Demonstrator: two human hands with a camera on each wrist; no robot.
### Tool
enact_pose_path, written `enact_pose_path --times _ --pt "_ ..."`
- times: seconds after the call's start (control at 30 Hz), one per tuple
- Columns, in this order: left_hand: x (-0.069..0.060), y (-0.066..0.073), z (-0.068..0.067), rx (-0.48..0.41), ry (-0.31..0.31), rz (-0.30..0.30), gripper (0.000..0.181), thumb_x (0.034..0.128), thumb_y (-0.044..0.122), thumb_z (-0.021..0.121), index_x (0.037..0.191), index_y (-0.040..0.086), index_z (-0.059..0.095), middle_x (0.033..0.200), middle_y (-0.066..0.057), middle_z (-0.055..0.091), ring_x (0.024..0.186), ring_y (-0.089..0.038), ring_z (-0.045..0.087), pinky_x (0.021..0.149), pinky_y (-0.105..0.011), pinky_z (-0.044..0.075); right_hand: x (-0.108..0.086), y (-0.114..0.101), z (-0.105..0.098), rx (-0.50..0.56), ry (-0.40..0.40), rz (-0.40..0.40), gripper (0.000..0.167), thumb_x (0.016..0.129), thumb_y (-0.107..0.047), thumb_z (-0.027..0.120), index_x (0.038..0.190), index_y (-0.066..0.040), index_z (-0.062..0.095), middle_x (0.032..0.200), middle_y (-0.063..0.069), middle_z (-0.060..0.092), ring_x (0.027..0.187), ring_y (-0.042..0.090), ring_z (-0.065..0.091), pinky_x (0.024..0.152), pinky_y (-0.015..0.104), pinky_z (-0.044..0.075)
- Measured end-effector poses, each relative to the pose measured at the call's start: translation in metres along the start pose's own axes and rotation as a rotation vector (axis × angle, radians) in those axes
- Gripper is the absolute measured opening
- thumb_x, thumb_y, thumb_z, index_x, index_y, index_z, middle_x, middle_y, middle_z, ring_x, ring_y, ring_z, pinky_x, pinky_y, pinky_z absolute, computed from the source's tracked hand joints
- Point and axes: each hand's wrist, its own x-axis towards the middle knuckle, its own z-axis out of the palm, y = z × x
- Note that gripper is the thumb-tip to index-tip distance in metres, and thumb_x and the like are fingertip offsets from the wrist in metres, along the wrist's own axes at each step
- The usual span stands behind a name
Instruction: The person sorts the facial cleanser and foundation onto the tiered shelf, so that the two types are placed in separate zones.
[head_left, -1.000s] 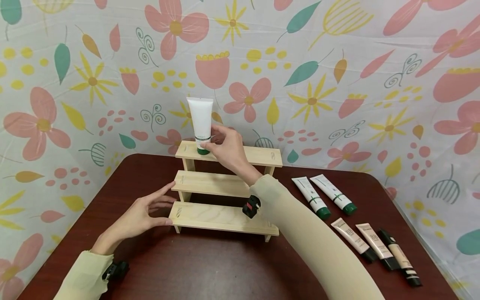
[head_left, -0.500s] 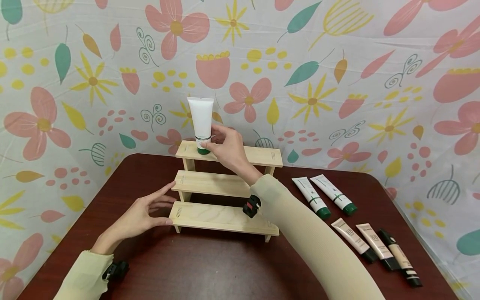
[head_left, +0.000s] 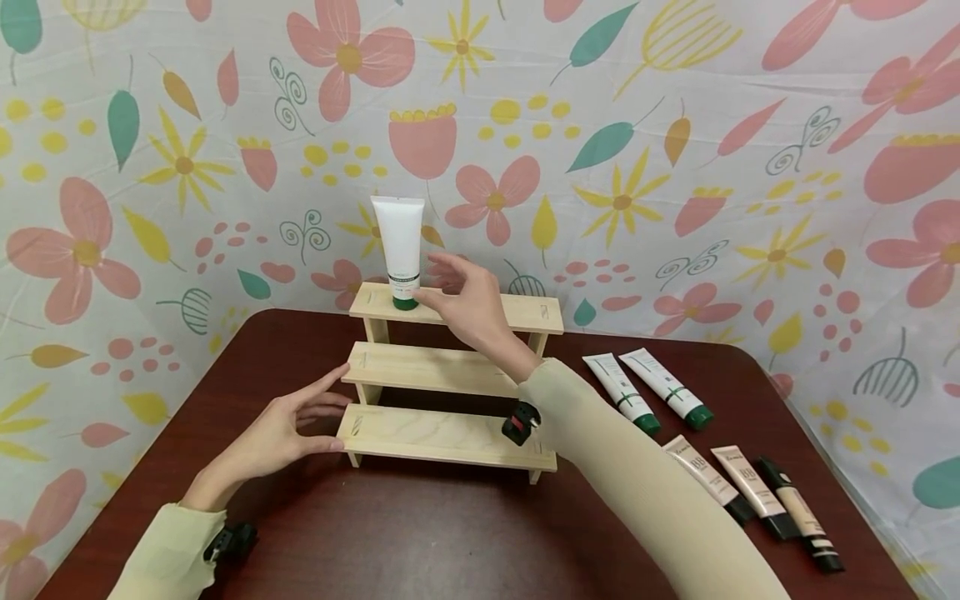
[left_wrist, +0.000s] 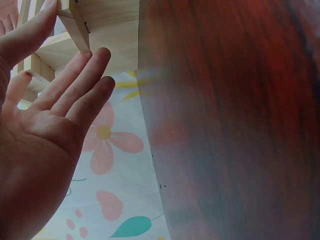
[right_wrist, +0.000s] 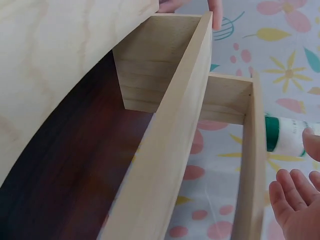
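Right hand (head_left: 472, 308), centre of frame, fingers spread, gripping nothing, thumb by white tube (head_left: 401, 240), contact unclear; tube stands upright on top of wooden rack (head_left: 446, 435), upper centre. Left hand (head_left: 279, 432), left of centre, fingers extended, touches rack's left edge, holds nothing.

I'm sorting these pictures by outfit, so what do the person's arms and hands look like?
Both arms are covered by pale cream-yellow sleeves, loose at the ends. The left wrist carries a small black device; the right wrist's black device shows a red patch. The left hand and right hand are ungloved.
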Motion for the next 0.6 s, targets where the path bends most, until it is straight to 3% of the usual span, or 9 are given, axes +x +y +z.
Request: enact_pose_path --times 0.4,0.6 --pt "-0.001 -0.002 0.0 0.011 0.008 0.006 0.105 0.0831 0.017 0.093 0.168 0.028 0.032 0.131 -0.006 0.068 0.117 -0.025 0.07 0.099 -0.049 0.055 -0.065 -0.01 -0.059 -0.03 -0.003 -0.114 0.047 0.091 -0.008 0.085 0.135 -0.007 0.07 0.112 0.015 0.074 0.097 0.02 0.073 0.091 0.036 0.058" --pt "-0.001 0.0 0.0 0.013 0.003 0.016 0.105 0.0834 0.018 0.093 0.168 0.026 0.032 0.133 -0.008 0.068 0.118 -0.026 0.069 0.099 -0.05 0.055 -0.104 -0.004 -0.086 -0.099 0.015 -0.168 0.048 0.089 -0.005 0.086 0.134 -0.005 0.07 0.106 0.004 0.075 0.091 0.018 0.074 0.083 0.041 0.06"
